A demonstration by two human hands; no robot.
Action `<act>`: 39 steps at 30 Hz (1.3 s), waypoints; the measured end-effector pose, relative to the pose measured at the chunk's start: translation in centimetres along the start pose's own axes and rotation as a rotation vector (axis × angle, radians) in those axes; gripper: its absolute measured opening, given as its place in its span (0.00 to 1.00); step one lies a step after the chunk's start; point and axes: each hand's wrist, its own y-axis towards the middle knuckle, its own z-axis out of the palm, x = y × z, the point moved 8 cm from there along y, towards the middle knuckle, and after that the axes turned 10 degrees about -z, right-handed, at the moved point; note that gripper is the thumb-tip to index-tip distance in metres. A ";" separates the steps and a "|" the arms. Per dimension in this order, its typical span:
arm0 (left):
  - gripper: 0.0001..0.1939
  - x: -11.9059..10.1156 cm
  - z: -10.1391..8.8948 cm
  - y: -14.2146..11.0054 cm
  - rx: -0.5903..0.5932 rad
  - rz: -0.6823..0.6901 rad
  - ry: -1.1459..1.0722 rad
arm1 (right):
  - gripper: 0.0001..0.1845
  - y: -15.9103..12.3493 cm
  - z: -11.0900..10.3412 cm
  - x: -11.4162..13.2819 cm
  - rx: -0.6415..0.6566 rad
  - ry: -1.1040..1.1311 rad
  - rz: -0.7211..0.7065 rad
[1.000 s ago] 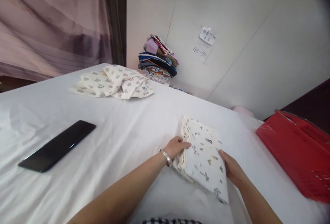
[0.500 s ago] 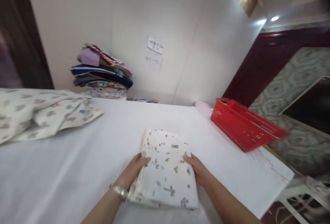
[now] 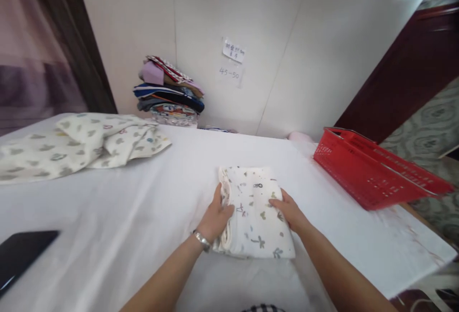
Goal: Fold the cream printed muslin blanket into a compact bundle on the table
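Note:
A folded white cloth [image 3: 255, 226] with small grey and green plant prints lies on the white-covered table in front of me. My left hand [image 3: 216, 216] grips its left side, thumb on top and fingers around the folded layers; a silvery band circles that wrist. On the right edge, my right hand [image 3: 289, 209] holds the cloth with the thumb on top and the other fingers beside or under it, partly hidden. A second printed cloth [image 3: 107, 142], loose and crumpled, is spread at the far left of the table.
The red plastic basket [image 3: 373, 173] stands at the table's right side. A stack of folded fabrics [image 3: 170, 92] rests against the wall at the back. A dark flat object [image 3: 27, 254] lies at the left edge of the table [image 3: 154, 192]. Handwritten labels [image 3: 234, 51] are stuck to the wall.
My view has turned left, so everything sits further right and the dark flat object has come into sight. Both hands keep hold of the folded cloth, now slightly farther forward.

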 end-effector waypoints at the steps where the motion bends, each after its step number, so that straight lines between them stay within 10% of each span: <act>1: 0.42 -0.3 0.2 -0.4 -0.005 0.011 0.074 | 0.27 0.0 0.1 0.3 0.015 -0.074 -0.024; 9: 0.41 -4.1 3.1 -5.2 -0.072 0.311 0.546 | 0.33 0.1 3.2 4.6 0.083 -0.748 -0.251; 17: 0.41 -4.6 3.2 -6.0 -0.077 0.315 0.498 | 0.36 -0.9 7.0 6.4 0.171 -0.623 -0.294; 25: 0.44 -3.7 -0.6 -3.1 -0.097 0.093 0.077 | 0.38 2.3 -0.4 0.7 -0.020 -0.057 0.046; 30: 0.43 1.2 0.4 0.3 -0.033 -0.101 -0.068 | 0.37 3.6 -4.3 -1.6 -0.129 -0.487 0.002; 35: 0.43 2.2 0.8 0.8 -0.029 -0.135 -0.053 | 0.27 3.1 0.1 3.1 -0.057 -0.667 -0.370; 39: 0.44 2.0 0.9 0.2 -0.057 -0.160 0.010 | 0.24 3.6 6.9 4.5 0.148 -0.535 -0.373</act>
